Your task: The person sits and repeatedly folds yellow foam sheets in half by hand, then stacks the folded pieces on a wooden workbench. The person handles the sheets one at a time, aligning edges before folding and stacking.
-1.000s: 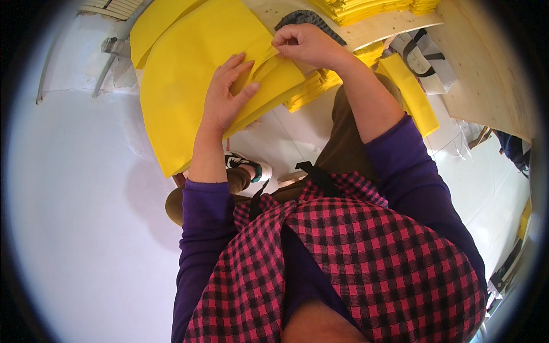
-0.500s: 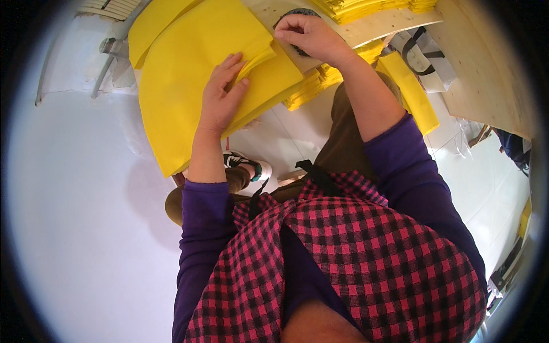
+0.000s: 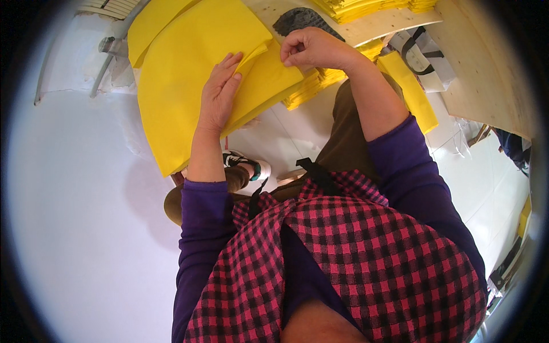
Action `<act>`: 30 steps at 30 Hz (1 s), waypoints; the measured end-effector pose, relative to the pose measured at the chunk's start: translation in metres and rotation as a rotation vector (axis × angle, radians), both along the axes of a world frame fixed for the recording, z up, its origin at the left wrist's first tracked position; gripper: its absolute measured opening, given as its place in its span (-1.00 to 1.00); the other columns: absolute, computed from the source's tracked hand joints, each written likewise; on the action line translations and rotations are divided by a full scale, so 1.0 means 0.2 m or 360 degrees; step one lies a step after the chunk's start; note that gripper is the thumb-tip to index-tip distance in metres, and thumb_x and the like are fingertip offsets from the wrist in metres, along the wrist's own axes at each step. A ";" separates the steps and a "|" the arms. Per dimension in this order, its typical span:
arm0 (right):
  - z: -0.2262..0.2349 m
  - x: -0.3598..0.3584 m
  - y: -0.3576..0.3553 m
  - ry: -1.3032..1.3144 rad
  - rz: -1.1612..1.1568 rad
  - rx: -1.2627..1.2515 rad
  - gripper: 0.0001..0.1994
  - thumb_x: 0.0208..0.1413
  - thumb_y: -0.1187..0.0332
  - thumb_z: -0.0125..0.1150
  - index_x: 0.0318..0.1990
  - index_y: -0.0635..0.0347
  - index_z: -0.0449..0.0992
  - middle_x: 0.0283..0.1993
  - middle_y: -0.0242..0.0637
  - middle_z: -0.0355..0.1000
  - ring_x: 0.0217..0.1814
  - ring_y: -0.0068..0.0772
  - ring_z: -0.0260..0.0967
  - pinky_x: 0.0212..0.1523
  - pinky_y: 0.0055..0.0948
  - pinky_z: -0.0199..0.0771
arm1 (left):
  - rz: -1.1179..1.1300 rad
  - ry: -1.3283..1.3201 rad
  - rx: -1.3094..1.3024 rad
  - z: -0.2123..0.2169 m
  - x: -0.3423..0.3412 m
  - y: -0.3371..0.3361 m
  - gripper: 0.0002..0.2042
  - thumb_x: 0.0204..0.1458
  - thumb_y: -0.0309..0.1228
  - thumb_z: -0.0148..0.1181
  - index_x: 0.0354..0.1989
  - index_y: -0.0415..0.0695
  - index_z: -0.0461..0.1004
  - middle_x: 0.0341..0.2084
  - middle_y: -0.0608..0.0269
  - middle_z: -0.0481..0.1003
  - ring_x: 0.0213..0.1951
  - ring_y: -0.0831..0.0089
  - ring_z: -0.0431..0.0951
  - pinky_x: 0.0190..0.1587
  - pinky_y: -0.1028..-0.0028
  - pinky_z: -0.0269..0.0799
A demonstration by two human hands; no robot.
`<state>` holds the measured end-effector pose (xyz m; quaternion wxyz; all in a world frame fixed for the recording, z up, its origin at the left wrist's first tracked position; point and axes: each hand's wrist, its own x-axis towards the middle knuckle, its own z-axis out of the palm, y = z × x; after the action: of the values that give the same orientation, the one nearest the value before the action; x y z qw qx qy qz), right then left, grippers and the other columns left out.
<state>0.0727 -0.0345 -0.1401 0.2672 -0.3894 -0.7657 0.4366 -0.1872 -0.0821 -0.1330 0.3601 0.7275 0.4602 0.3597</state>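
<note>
Across flat yellow fabric sheets (image 3: pixel 177 86) at far left, the left hand (image 3: pixel 217 94) lies loosely spread, apparently steadying a raised fold (image 3: pixel 255 55). The right hand (image 3: pixel 318 48) presses fingertips together; whether on cloth, I cannot tell.

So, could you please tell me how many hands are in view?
2: the left hand lies on the yellow cloth, and the right hand is near the cloth's right edge. No others show.

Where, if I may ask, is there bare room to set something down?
The widest bare patch is the pale floor left of the yellow sheets and left sleeve. A narrow strip of tabletop shows along the upper yellow stack. It is crowded around the left hand, right hand and dark grey item.
</note>
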 end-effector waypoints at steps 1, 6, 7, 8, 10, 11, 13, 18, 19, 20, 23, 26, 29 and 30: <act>0.00 0.00 0.00 0.0013 -0.0017 0.0031 -0.82 -0.10 0.34 0.34 -0.35 0.22 0.58 -0.50 -0.41 0.42 -0.42 -0.57 0.33 -0.36 -0.52 0.34 | -0.0025 0.0019 -0.0013 0.00 -0.01 0.01 -0.64 0.13 -0.39 0.00 0.09 -0.25 0.40 0.18 0.06 0.32 0.30 0.23 0.15 0.34 0.36 -0.09; 0.01 -0.02 -0.02 0.0061 -0.0115 0.0047 -0.82 -0.06 0.31 0.30 -0.36 0.23 0.57 -0.47 -0.39 0.46 -0.40 -0.56 0.35 -0.32 -0.52 0.37 | -0.0100 0.0055 -0.0001 -0.01 -0.02 0.01 -0.63 0.13 -0.40 0.01 0.11 -0.25 0.39 0.19 0.08 0.31 0.32 0.25 0.13 0.34 0.39 -0.09; 0.02 -0.02 -0.02 0.0068 -0.0094 0.0055 -0.84 -0.04 0.35 0.28 -0.35 0.23 0.55 -0.45 -0.42 0.45 -0.37 -0.59 0.34 -0.28 -0.54 0.36 | -0.0112 0.0071 0.0012 -0.01 -0.02 0.01 -0.64 0.12 -0.41 0.02 0.10 -0.25 0.40 0.19 0.09 0.31 0.32 0.24 0.13 0.34 0.38 -0.08; 0.03 -0.02 -0.02 0.0064 -0.0076 0.0043 -0.87 -0.02 0.38 0.26 -0.33 0.23 0.52 -0.42 -0.45 0.44 -0.34 -0.61 0.32 -0.25 -0.56 0.34 | -0.0124 0.0087 0.0026 -0.01 -0.02 0.01 -0.64 0.12 -0.42 0.03 0.09 -0.25 0.41 0.19 0.10 0.32 0.32 0.23 0.12 0.34 0.37 -0.07; 0.04 -0.03 -0.01 0.0055 -0.0086 0.0042 -0.88 0.01 0.42 0.24 -0.31 0.23 0.49 -0.39 -0.47 0.43 -0.31 -0.64 0.31 -0.22 -0.58 0.33 | -0.0093 0.0102 0.0050 0.00 -0.01 0.00 -0.65 0.06 -0.38 0.11 0.03 -0.23 0.45 0.16 0.08 0.34 0.30 0.16 0.16 0.33 0.31 -0.02; 0.05 -0.04 -0.01 0.0049 -0.0114 0.0055 -0.88 0.01 0.42 0.24 -0.31 0.23 0.49 -0.38 -0.47 0.43 -0.31 -0.64 0.31 -0.22 -0.58 0.34 | -0.0083 0.0101 0.0060 0.00 0.00 0.00 -0.65 0.03 -0.36 0.16 0.00 -0.22 0.48 0.15 0.07 0.36 0.29 0.12 0.17 0.32 0.27 0.00; 0.05 -0.06 0.00 0.0057 -0.0165 0.0079 -0.88 0.02 0.42 0.23 -0.29 0.24 0.48 -0.37 -0.46 0.44 -0.30 -0.63 0.32 -0.21 -0.58 0.35 | -0.0104 0.0209 0.0123 0.01 0.00 -0.01 -0.62 -0.01 -0.34 0.21 0.00 -0.19 0.48 0.15 0.07 0.35 0.29 0.12 0.18 0.32 0.27 0.02; 0.04 -0.10 0.00 0.0200 -0.0256 0.0067 -0.88 0.05 0.42 0.23 -0.28 0.24 0.49 -0.36 -0.46 0.43 -0.30 -0.63 0.34 -0.19 -0.58 0.38 | -0.0108 0.0332 0.0199 0.02 0.01 -0.01 -0.59 -0.03 -0.37 0.23 0.04 -0.19 0.46 0.18 0.07 0.32 0.29 0.17 0.17 0.31 0.31 0.03; 0.04 -0.10 0.00 0.0222 -0.0245 0.0129 -0.88 0.05 0.42 0.23 -0.28 0.24 0.50 -0.36 -0.46 0.43 -0.30 -0.64 0.34 -0.19 -0.58 0.38 | -0.0115 0.0354 0.0193 0.02 0.01 -0.01 -0.59 0.01 -0.39 0.20 0.07 -0.21 0.43 0.19 0.08 0.31 0.30 0.20 0.16 0.31 0.34 0.03; 0.04 -0.10 0.00 0.0201 -0.0266 0.0142 -0.88 0.05 0.42 0.24 -0.28 0.23 0.50 -0.36 -0.47 0.44 -0.30 -0.64 0.34 -0.19 -0.59 0.39 | -0.0109 0.0382 0.0160 0.02 0.01 0.00 -0.59 0.04 -0.42 0.17 0.10 -0.22 0.41 0.20 0.09 0.29 0.30 0.24 0.16 0.30 0.38 0.03; 0.03 -0.07 0.00 0.0268 -0.0373 0.0167 -0.88 0.04 0.41 0.26 -0.28 0.22 0.51 -0.37 -0.48 0.43 -0.30 -0.66 0.33 -0.21 -0.61 0.38 | -0.0007 0.0111 0.0029 0.00 0.01 0.00 -0.63 0.05 -0.40 0.13 0.06 -0.20 0.43 0.18 0.02 0.32 0.28 0.16 0.20 0.30 0.33 0.05; 0.03 -0.01 0.00 0.0352 -0.0298 0.0025 -0.88 0.02 0.41 0.28 -0.29 0.21 0.51 -0.39 -0.51 0.40 -0.32 -0.69 0.30 -0.26 -0.63 0.34 | 0.0115 0.0002 -0.0166 -0.03 -0.01 0.00 -0.62 0.11 -0.42 0.06 0.13 -0.21 0.36 0.18 0.03 0.31 0.26 0.18 0.22 0.28 0.38 0.08; 0.03 0.03 -0.01 0.0193 -0.0064 0.0116 -0.86 -0.03 0.41 0.31 -0.30 0.17 0.52 -0.43 -0.52 0.36 -0.37 -0.70 0.26 -0.33 -0.65 0.29 | 0.0122 -0.0108 -0.0254 -0.05 -0.02 0.02 -0.59 0.13 -0.40 0.05 0.16 -0.22 0.32 0.19 0.04 0.30 0.25 0.22 0.23 0.27 0.41 0.09; 0.02 0.03 -0.02 0.0096 0.0027 0.0176 -0.86 -0.04 0.42 0.32 -0.30 0.16 0.53 -0.45 -0.52 0.35 -0.39 -0.71 0.25 -0.35 -0.65 0.27 | 0.0105 -0.0107 -0.0231 -0.05 -0.03 0.02 -0.59 0.13 -0.39 0.05 0.16 -0.22 0.32 0.20 0.04 0.30 0.25 0.23 0.23 0.26 0.41 0.09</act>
<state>0.0787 -0.0391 -0.1352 0.3075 -0.3543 -0.7836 0.4072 -0.1927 -0.0789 -0.1434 0.4150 0.6714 0.4963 0.3614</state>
